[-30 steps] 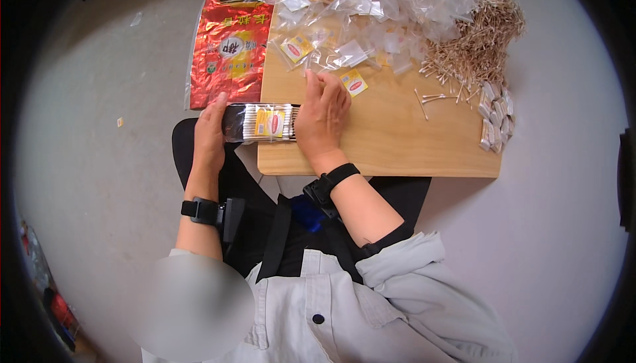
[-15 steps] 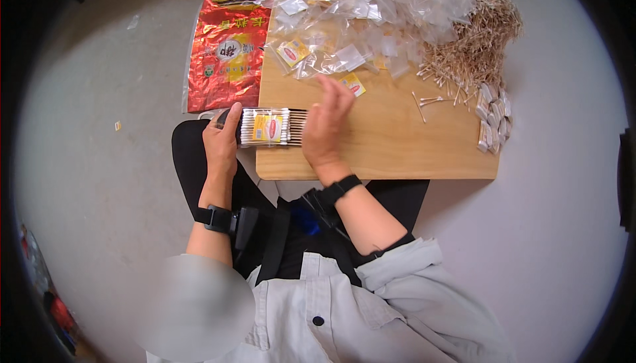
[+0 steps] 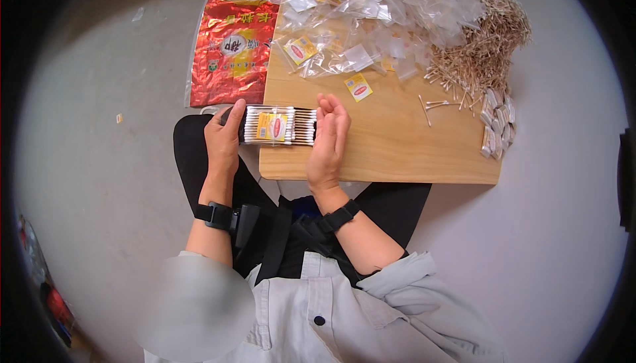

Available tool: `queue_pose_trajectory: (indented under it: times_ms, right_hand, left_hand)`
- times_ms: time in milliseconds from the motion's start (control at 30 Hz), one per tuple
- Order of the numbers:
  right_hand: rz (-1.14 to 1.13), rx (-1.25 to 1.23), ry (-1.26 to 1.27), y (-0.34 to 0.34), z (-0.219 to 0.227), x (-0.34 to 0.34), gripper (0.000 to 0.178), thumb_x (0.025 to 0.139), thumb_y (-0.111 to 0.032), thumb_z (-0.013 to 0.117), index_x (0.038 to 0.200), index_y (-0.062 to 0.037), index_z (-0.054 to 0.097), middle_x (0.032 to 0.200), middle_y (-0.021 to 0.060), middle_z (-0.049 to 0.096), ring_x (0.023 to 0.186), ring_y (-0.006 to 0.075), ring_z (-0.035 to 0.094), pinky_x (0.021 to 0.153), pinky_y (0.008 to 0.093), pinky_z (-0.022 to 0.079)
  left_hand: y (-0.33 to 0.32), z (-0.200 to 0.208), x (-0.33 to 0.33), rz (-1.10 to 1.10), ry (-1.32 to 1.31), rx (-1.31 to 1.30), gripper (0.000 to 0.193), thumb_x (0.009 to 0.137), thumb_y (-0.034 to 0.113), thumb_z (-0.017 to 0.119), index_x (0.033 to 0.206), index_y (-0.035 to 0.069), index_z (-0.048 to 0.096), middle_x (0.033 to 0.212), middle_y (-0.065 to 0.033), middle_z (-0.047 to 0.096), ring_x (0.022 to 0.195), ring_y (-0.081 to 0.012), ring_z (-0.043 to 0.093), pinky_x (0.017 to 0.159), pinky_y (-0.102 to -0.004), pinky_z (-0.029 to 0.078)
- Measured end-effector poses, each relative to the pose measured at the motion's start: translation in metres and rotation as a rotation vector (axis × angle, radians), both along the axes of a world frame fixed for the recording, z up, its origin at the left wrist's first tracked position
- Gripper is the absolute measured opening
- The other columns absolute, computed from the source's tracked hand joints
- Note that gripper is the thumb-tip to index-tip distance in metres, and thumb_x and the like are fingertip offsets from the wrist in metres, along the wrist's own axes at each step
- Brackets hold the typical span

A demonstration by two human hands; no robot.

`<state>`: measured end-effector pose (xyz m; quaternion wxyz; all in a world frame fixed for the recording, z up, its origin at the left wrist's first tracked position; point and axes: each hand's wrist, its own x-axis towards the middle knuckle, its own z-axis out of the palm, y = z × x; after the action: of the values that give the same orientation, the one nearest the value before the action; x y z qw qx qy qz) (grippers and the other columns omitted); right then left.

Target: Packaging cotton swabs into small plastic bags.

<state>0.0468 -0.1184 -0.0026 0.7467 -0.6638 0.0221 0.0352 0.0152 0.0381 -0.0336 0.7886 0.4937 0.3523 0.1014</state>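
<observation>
A clear pack of cotton swabs (image 3: 302,117), with a small yellow and white card (image 3: 271,127) on top, lies level over the table's near left corner. My left hand (image 3: 222,139) grips its left end, the thumb along the near side of that edge and the other fingers mostly hidden beneath. Upright at the other end is my right hand (image 3: 328,139), fingers stretched out and palm facing the swab tips. It seems to touch those tips, though the contact is partly hidden.
Clear plastic bags (image 3: 397,5) cover the far part of the wooden table (image 3: 397,144). Loose cotton swabs (image 3: 490,31) are heaped at the far right, with several small bundles (image 3: 497,124) nearer. A loose yellow card (image 3: 358,88) lies mid-table. A red sack (image 3: 232,45) is at the left.
My right hand has come out of a blurred motion and turned flatter against the right end, uncovering the white swab tips there. My left hand keeps its hold.
</observation>
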Motion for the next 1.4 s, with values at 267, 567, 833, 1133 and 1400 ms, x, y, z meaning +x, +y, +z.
queue_pose_trajectory:
  times_ms: [267, 567, 833, 1133, 1400]
  right_hand:
    - [0.066, -0.068, -0.017, 0.009, 0.004, -0.002, 0.049, 0.106, -0.031, 0.032, 0.142, 0.0036, 0.03, 0.139, 0.018, 0.039, 0.135, 0.0221, 0.035, 0.118, 0.037, 0.021]
    - [-0.027, -0.011, -0.069, 0.014, -0.005, -0.005, 0.047, 0.106, -0.026, 0.033, 0.142, 0.0038, 0.03, 0.139, 0.0182, 0.038, 0.134, 0.0243, 0.037, 0.116, 0.0373, 0.026]
    - [0.038, -0.097, -0.108, 0.024, 0.002, -0.006, 0.044, 0.106, -0.021, 0.034, 0.142, 0.0037, 0.03, 0.14, 0.0195, 0.037, 0.134, 0.0275, 0.038, 0.114, 0.0391, 0.028]
    - [0.016, 0.003, -0.072, 0.024, 0.002, -0.004, 0.047, 0.106, -0.026, 0.032, 0.143, 0.0035, 0.028, 0.143, 0.0206, 0.035, 0.134, 0.0266, 0.037, 0.116, 0.0396, 0.026]
    - [0.06, -0.011, -0.016, 0.039, 0.007, -0.007, 0.049, 0.107, -0.028, 0.03, 0.145, 0.0026, 0.026, 0.144, 0.0183, 0.036, 0.137, 0.0233, 0.033, 0.117, 0.0364, 0.022]
  left_hand:
    - [0.002, -0.003, -0.003, -0.02, -0.06, 0.03, 0.028, 0.092, 0.027, 0.07, 0.092, -0.002, 0.07, 0.078, 0.003, 0.065, 0.067, -0.0029, 0.054, 0.062, -0.0197, 0.042]
    - [-0.002, 0.0, -0.001, -0.02, -0.01, 0.095, 0.027, 0.092, 0.026, 0.07, 0.088, -0.001, 0.07, 0.077, 0.0037, 0.064, 0.067, -0.002, 0.052, 0.061, -0.0195, 0.041]
    - [-0.005, -0.003, -0.001, 0.015, -0.001, 0.124, 0.028, 0.092, 0.027, 0.07, 0.088, -0.001, 0.07, 0.075, 0.0045, 0.062, 0.066, -0.0018, 0.051, 0.059, -0.02, 0.041]
    - [-0.007, -0.005, -0.001, 0.033, -0.001, 0.124, 0.03, 0.093, 0.028, 0.069, 0.09, -0.001, 0.069, 0.077, 0.0043, 0.062, 0.067, -0.0019, 0.051, 0.061, -0.02, 0.042]
    - [-0.005, -0.004, -0.002, -0.002, -0.008, 0.069, 0.03, 0.094, 0.03, 0.067, 0.083, 0.003, 0.066, 0.073, 0.0056, 0.058, 0.064, -0.0016, 0.047, 0.058, -0.02, 0.039]
